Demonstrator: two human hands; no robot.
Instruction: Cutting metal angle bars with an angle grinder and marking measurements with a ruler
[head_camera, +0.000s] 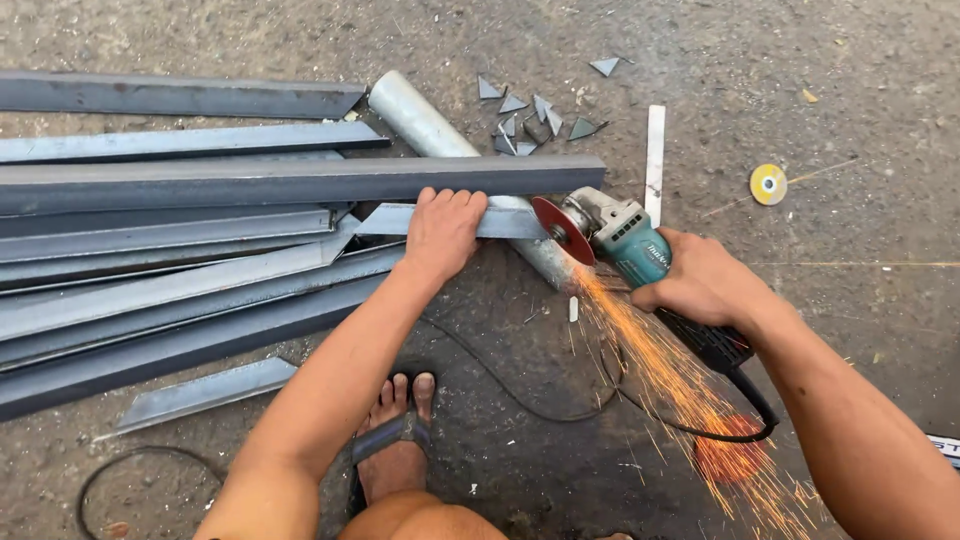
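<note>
Two hands busy: left hand (443, 228) fingers flat, pinning short angle piece (450, 220) across pipe (440, 135) on ground; right hand (700, 280) wrapped round teal grinder (625, 240). Keep your disc square, foot (397, 440) clear of sparks (690, 390).

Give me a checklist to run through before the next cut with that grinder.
1. Left hand away from the disc: not ok, it presses the angle bar close beside the disc.
2. Right hand grip on the angle grinder: ok, wrapped round the body.
3. Sparks away from the power cable: not ok, they fly across it.
4. Foot protected: not ok, open sandal, toes bare.
5. Gloves: not ok, both hands bare.
6. Eye protection: cannot tell.
</note>
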